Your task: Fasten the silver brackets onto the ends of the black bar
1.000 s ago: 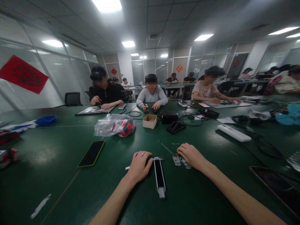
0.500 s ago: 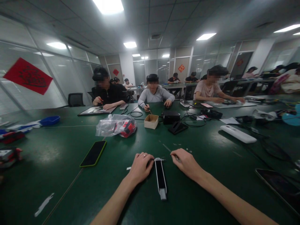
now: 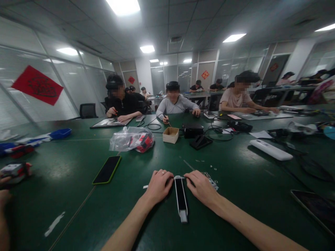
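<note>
the left hand point(image 3: 160, 186) and right hand point(image 3: 201, 186) curl narrowly in the head view, flanking the far end of a white-rimmed black bar point(image 3: 181, 197) on the worktop point(image 3: 78, 226), about equally near; i cannot tell if either grips it. its long axis runs toward the wearer. metal pieces point(image 3: 214, 184) lie beside the right hand.

green-edged phone point(image 3: 107, 170) lying flat, bagged red item point(image 3: 143, 141), open box point(image 3: 171, 135), blue tray point(image 3: 60, 133), apparently plastic
</note>
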A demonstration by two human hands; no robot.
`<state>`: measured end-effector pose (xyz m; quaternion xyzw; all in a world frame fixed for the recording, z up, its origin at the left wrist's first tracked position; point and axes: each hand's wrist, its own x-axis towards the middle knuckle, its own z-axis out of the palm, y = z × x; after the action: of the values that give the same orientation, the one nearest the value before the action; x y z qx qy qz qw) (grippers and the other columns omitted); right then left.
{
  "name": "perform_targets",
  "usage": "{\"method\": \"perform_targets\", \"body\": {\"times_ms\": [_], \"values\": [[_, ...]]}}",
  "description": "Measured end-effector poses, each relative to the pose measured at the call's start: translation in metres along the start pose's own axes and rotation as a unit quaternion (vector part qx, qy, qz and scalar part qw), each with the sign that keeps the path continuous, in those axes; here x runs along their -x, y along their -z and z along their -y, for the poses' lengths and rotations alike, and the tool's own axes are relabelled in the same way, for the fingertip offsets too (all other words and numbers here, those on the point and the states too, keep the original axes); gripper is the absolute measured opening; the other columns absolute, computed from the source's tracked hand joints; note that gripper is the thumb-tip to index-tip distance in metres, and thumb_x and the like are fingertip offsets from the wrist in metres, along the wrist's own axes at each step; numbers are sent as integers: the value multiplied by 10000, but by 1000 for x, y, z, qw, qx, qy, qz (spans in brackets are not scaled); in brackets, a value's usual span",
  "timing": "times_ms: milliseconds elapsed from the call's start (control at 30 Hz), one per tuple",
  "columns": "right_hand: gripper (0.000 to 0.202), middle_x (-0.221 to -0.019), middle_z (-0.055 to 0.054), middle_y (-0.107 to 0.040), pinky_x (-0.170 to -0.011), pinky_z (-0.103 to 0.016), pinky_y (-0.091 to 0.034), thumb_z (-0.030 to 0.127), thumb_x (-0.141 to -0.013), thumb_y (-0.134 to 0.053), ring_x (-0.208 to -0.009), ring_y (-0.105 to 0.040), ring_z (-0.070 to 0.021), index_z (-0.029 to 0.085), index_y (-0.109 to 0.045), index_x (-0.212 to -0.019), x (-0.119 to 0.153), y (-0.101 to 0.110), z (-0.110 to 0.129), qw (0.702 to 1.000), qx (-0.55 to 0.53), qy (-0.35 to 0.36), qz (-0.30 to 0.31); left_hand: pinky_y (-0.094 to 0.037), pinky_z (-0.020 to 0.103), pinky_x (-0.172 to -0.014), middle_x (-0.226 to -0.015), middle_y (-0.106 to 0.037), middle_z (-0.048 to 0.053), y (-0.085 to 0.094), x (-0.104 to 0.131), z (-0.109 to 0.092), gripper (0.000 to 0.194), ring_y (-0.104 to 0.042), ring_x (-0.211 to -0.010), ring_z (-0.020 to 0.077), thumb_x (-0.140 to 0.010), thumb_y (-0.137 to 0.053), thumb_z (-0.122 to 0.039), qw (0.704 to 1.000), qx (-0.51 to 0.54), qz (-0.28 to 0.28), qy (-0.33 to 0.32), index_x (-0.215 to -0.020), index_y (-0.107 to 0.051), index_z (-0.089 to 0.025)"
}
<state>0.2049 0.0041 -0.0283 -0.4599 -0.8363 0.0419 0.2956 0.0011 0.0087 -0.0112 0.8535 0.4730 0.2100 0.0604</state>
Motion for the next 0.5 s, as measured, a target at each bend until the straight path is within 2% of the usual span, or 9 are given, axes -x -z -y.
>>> {"method": "perform_targets", "body": {"times_ms": [500], "values": [[207,-933,-76,-651,-778,-359,-523,140,-854,-458,-864,-604,-187,171,-619,-980,1,5,2,999,-33,-20,2,-342,324,-775,-937,-633,20,0,0,2,182,-539,-902,181,-916,-410,-244,1000,3,0,-7,-952,-588,-230]]}}
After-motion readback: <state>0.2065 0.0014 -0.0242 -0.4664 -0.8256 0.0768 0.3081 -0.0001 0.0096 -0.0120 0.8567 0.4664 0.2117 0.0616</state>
